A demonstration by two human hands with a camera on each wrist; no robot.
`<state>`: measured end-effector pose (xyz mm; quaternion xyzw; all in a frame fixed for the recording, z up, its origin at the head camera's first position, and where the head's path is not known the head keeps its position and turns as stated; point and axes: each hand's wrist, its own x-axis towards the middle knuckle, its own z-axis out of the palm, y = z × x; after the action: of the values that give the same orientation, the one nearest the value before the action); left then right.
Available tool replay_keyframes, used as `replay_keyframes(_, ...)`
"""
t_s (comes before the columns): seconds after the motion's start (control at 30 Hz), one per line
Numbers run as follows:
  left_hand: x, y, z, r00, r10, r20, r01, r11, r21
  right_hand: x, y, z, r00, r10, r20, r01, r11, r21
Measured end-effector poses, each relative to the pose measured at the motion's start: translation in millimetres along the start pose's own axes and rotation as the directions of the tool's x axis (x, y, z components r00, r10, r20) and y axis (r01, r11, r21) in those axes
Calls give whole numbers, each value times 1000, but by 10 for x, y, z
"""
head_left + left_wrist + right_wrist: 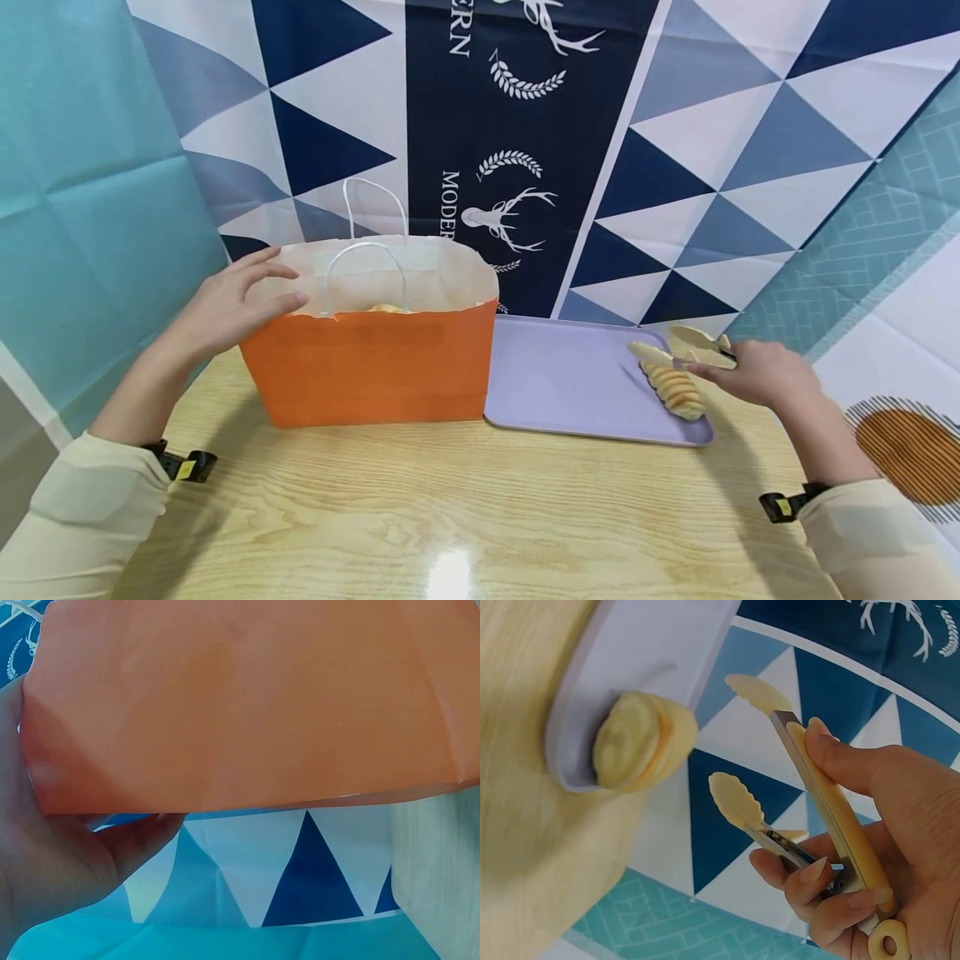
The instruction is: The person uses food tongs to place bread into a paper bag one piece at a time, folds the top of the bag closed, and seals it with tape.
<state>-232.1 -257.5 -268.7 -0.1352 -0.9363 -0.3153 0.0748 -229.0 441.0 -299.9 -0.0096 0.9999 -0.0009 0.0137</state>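
My left hand point(228, 304) is at the left upper edge of an orange paper bag point(382, 367), its fingers extended over the opening and its thumb near the front rim. In the left wrist view the bag's side panel point(247, 705) hides part of that hand. My right hand point(768, 375) grips a pair of tongs point(836, 817) with cream tips, which stand apart over a ridged bread roll point(675, 390). The roll lies at the right end of a lilac tray point(558, 375); in the right wrist view the tips are clear of it.
The bag has white handles point(377, 181), and something yellowish point(387, 308) shows inside it. The tray stands on a wood-grain table point(360, 500) beside the bag. A patterned cloth point(322, 117) hangs behind, with teal cloth point(82, 192) on the left.
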Motion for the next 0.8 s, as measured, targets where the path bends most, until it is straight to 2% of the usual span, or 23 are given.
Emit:
replay_keyframes(0.4,-6,5,2,1000,-1,-1,1,1000,-10,-6,65,190,995,35,95,-35,999,1)
replay_keyframes(0.8,-13,13,7,1000,-7,3,7,1000,-11,32,77,214,997,21,74,-21,1000,-3)
